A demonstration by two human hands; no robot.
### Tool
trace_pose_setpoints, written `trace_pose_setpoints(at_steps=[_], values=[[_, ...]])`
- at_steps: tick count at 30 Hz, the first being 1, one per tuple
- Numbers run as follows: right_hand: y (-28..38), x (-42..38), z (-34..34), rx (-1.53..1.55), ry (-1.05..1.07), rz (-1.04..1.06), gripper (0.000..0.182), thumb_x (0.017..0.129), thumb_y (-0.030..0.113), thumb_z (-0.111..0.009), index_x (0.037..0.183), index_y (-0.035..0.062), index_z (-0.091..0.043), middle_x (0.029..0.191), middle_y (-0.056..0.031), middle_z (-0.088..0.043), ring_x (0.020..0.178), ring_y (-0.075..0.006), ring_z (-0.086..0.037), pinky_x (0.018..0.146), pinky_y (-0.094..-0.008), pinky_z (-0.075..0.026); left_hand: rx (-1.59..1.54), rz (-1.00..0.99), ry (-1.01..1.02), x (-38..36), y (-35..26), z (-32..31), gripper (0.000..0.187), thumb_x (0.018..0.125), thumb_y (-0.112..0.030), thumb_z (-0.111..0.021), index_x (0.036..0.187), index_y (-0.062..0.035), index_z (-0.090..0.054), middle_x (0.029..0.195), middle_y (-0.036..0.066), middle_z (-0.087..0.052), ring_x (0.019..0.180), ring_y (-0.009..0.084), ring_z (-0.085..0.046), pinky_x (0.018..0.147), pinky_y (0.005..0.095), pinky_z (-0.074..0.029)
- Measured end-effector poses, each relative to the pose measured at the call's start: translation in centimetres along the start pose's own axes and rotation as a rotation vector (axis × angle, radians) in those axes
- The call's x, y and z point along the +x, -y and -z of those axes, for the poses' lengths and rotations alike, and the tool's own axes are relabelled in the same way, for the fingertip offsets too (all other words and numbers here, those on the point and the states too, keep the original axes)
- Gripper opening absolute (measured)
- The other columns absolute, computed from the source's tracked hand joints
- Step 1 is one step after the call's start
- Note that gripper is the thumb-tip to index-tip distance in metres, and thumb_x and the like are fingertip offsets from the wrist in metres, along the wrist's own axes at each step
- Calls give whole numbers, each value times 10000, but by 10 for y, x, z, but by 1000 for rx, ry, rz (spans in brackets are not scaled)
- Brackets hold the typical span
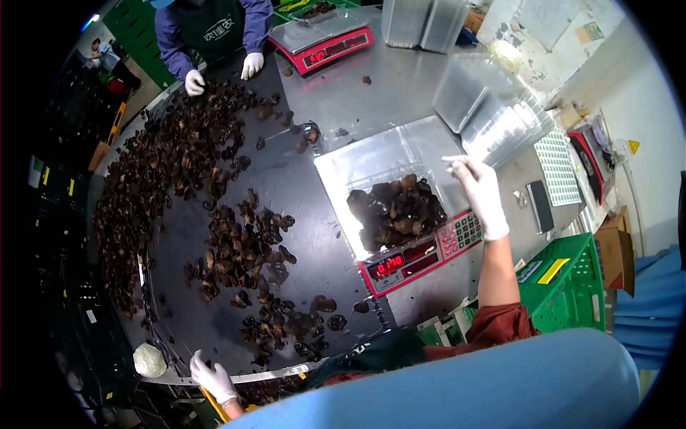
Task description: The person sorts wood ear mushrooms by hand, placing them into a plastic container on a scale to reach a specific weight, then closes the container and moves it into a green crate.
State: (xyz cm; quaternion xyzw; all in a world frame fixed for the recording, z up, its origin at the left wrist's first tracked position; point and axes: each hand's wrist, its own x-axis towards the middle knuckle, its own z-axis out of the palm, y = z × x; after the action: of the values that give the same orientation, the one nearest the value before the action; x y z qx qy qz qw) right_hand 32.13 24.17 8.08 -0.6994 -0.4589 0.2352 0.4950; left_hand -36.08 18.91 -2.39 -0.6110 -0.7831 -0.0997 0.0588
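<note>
My right hand [480,191], in a white glove, hangs over the right side of a red and silver scale [429,262]. Its fingertips are drawn together; whether they pinch anything is too small to tell. On the scale's plate rests an open clear plastic box [389,175] with a heap of dark brown wood ear mushrooms [396,213] in it. The red display reads about 0.170. My left hand [212,379], also gloved, is at the table's near edge, fingers apart and holding nothing. Loose mushroom clumps [286,325] lie beyond it on the dark tabletop.
Across the table, a co-worker's gloved hands [194,82] are at the large mushroom pile [164,150]. A second scale [321,43] stands at the back. Stacked clear boxes [496,125] are on the right, above a green crate [564,282]. A whitish ball [149,360] sits at the left edge.
</note>
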Motion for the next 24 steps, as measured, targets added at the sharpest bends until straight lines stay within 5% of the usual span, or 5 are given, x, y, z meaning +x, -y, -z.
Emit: trace_pose_setpoints(at_steps=[4, 9, 12, 17, 24], values=[[-39, 45, -27, -8, 11, -13, 329, 940, 225, -544, 1159, -9, -623, 1079, -154, -670, 1025, -201, -622, 907, -298, -459, 126, -15, -50, -10, -35, 30, 881, 707, -51, -664, 1489, -135, -266, 1476, 218, -267, 1343, 403, -276, 1112, 514, -260], [-48, 77, -46, 23, 129, -58, 407, 972, 289, -490, 1258, 8, -558, 1169, -120, -641, 1032, -196, -592, 911, -313, -444, -287, -159, 51, -10, -158, 48, 769, 758, -64, -665, 1457, -99, -345, 1493, 182, -273, 1381, 346, -265, 1145, 460, -217], [-20, 66, -31, 564, 218, -181, 358, 1002, 315, -470, 1208, 60, -612, 1036, 25, -640, 912, -58, -541, 811, -239, -446, -698, -288, 187, -15, -222, 55, 661, 791, -27, -629, 1412, -72, -407, 1412, 167, -388, 1331, 323, -351, 1116, 422, -277], [-27, 21, 9, 409, 400, 32, 327, 949, 279, -579, 1135, 17, -645, 967, 10, -653, 873, -69, -563, 791, -241, -468, -1722, -48, 1093, -24, -294, 22, 551, 975, -265, -540, 1411, 4, -340, 1265, 174, -549, 1097, 270, -590, 970, 415, -475], [-31, -55, 12, 322, 297, -326, 353, 856, 120, -676, 1169, -7, -575, 798, -5, -598, 699, -64, -567, 639, -213, -487, -1603, -18, 1286, -13, -386, 10, 356, 985, -188, -524, 1263, 8, -418, 1057, 139, -613, 873, 242, -673, 780, 350, -568]])
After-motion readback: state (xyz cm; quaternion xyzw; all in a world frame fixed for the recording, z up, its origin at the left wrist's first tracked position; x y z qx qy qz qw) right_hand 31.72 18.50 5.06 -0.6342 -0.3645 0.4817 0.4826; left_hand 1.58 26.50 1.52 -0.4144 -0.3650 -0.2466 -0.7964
